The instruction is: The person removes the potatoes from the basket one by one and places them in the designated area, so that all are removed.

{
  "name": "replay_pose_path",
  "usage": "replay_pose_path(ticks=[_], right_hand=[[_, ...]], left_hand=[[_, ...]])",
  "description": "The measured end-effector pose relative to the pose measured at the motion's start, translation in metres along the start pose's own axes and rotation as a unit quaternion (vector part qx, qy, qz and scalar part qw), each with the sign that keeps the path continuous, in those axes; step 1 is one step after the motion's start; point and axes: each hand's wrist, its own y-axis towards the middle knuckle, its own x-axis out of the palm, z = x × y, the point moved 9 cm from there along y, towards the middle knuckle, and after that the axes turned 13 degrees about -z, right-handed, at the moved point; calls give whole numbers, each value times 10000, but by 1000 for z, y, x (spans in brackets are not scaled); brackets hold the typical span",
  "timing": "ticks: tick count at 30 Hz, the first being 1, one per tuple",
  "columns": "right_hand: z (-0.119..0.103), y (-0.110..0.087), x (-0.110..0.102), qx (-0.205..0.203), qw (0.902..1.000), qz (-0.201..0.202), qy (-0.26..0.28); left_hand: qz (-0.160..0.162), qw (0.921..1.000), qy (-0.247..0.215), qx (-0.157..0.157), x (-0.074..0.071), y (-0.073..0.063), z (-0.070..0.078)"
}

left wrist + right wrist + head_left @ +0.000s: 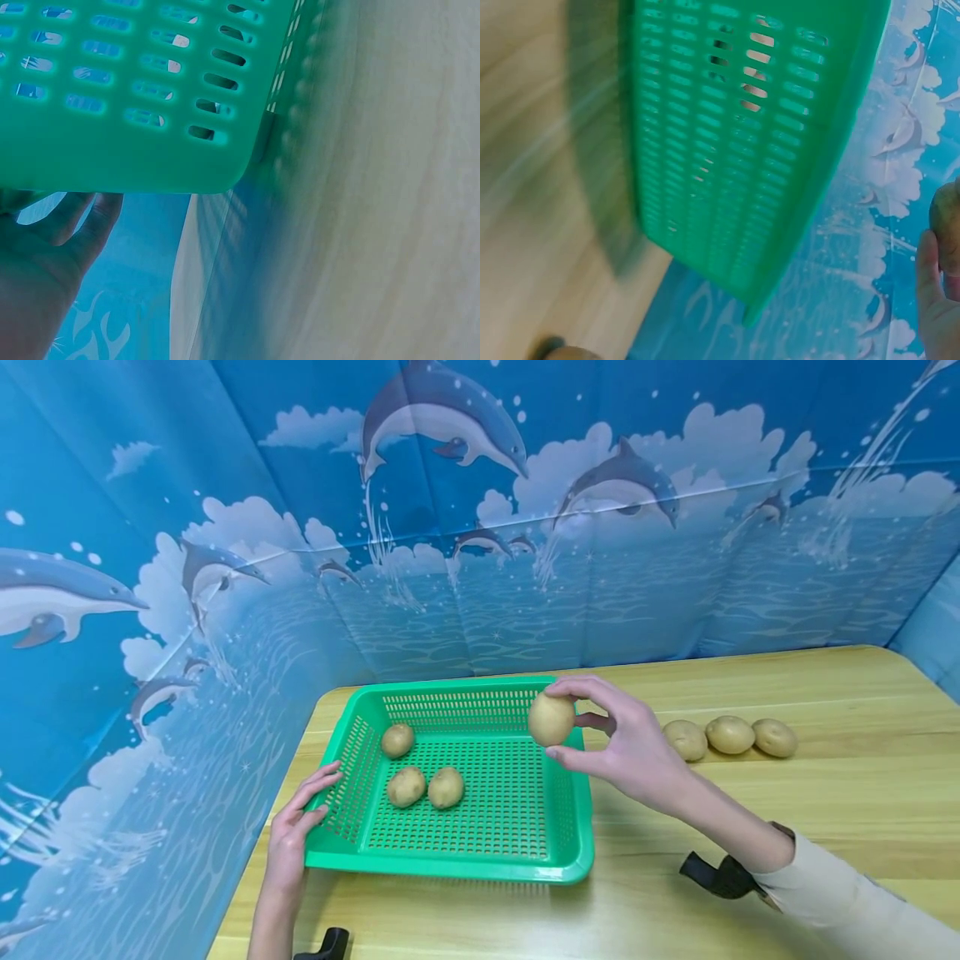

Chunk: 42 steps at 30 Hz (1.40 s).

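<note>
Right hand (633, 743) just fingertip-pinches a potato (551, 719) by the basket (450, 862), left hand (291, 827) resting loosely on it — round, smooth, could slip.

- The head view was bright, evenly lit and mostly crisp, with a pale sheen on the counter (637, 897) in front of the green basket (450, 862).
- Both wrist views were dimmer and hazier.
- In the left wrist view, the fingers (99, 226) sat in dark shade and the counter smeared into soft streaks.
- In the right wrist view, the counter was blurred too, a soft-edged shadow darkening it beside the basket.
</note>
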Motion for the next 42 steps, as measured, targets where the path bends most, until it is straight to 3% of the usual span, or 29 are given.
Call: replay_pose_path(ticks=[7, 17, 34, 42], right_hand=[[14, -18, -6, 480, 9988, 53, 74], [26, -39, -11, 668, 9976, 34, 183], [61, -77, -12, 1032, 9931, -520, -184], [84, -93, -14, 1666, 9828, -670, -434]], left_hand=[[21, 10000, 12, 5, -1, 0, 0], [-19, 10000, 60, 2, -2, 0, -1], [-19, 10000, 79, -4, -1, -1, -1], [-23, 10000, 20, 51, 0, 0, 0]])
